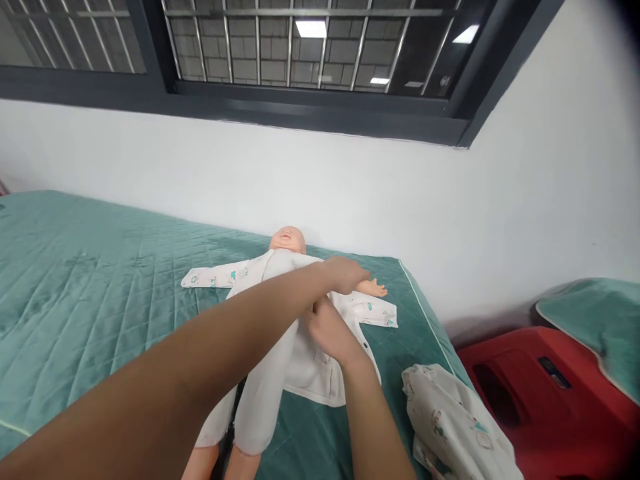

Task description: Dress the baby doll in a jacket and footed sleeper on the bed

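Nearest to me, the white-covered legs (257,407) of the doll (280,265) stretched along the green quilted cover (100,300), while a bundle of patterned cloth (460,427) lay near the cover's right edge, beside a red plastic stool (540,413). The patterned top (325,387) was already spread beneath the doll, its front open and a dark snap (366,345) showing undone along one edge, so I judged that the fastening was all left to do. My right grip (330,330) was at the doll's side over that open front; its fingers were partly hidden by my other forearm, so I could not tell whether they were apart or pinching cloth. Past it, my left grip (345,275) was clamped around the doll's arm, with the bare toy hand (373,288) sticking out beyond. The right-hand sleeve (380,313) lay flat just below that hand, without the arm in it, so that side was not done. Across the doll, the left-hand sleeve (215,275) ran straight out from the shoulder, and I took that arm to be inside. Farthest off, the doll's head (289,239) lay face up near the white wall (350,180).
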### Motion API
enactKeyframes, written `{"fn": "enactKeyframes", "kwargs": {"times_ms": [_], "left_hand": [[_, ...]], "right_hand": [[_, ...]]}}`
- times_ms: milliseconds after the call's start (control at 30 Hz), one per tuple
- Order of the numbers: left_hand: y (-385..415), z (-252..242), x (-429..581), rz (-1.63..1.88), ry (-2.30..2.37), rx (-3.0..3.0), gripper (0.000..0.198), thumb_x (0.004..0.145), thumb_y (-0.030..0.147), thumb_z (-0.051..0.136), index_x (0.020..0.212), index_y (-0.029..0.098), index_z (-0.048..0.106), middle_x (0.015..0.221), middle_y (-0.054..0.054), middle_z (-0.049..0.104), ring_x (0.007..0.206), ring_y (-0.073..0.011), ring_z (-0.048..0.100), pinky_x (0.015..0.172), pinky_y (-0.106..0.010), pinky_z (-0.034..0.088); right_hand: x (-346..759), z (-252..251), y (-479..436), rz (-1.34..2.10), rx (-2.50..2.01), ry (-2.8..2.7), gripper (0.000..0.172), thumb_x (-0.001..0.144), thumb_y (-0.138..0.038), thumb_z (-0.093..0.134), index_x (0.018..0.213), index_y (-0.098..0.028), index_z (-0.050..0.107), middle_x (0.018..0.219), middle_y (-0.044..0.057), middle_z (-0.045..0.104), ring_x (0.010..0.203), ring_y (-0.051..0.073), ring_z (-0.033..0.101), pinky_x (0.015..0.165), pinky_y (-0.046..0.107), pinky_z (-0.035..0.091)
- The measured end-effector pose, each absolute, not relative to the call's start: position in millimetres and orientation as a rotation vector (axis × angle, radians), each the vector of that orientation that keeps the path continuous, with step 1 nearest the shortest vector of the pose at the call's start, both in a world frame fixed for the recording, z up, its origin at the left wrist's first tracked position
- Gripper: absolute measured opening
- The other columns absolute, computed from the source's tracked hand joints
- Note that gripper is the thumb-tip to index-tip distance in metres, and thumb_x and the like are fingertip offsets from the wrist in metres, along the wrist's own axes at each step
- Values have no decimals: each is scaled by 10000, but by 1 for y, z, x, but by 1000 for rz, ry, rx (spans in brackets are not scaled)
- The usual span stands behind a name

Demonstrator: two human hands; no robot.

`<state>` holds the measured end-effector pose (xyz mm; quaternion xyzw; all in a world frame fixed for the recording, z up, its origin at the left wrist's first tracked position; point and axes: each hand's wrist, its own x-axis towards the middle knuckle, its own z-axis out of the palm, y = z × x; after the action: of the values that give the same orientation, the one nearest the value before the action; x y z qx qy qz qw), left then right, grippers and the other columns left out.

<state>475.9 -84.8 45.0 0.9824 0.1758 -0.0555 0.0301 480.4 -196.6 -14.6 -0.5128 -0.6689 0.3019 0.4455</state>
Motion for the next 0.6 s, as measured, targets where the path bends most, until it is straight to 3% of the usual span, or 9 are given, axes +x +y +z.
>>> {"fn": "enactKeyframes", "kwargs": {"times_ms": [133,267,367,433,533,600], "left_hand": [[-81,44,467,-128,604,2997,285,809,185,554,1090,216,584,921,-50,692,744,-204,617,655,-287,409],[-81,42,459,-83,659,2989,322,793,154,512,1105,214,558,903,-46,683,712,-204,602,614,-289,381],[-80,40,454,-31,652,2993,272,791,164,508,1054,217,556,928,-43,682,740,-203,601,603,-285,368],[-80,38,452,0,615,2999,217,790,179,525,999,223,560,908,-32,683,737,-194,597,607,-282,366],[-80,33,451,18,564,3008,171,782,188,546,947,222,568,873,-23,683,710,-182,590,614,-281,369],[-80,32,451,22,556,3014,163,782,195,550,942,218,573,890,-29,685,714,-185,591,615,-284,374]], "right_hand": [[491,8,-212,875,-1296,-1730,670,911,-453,585,1508,-322,311,1549,48,373,1433,288,318,1174,496,264],[525,3,-217,1021,-1356,-1716,534,886,-491,614,1378,-308,514,1465,38,494,1341,284,459,1111,465,364],[550,-18,-205,882,-1709,-1562,390,875,-449,610,1176,-204,645,1222,111,660,1144,300,604,963,437,464],[558,-33,-193,598,-2005,-1412,338,806,-394,669,1054,-164,668,1106,147,683,1080,329,616,884,425,468],[561,-48,-177,431,-2109,-1274,237,661,-349,763,795,-182,664,937,128,696,981,340,629,790,382,445],[565,-51,-171,474,-2065,-1222,188,647,-328,742,628,-202,603,758,88,674,856,308,642,717,346,425]]}}
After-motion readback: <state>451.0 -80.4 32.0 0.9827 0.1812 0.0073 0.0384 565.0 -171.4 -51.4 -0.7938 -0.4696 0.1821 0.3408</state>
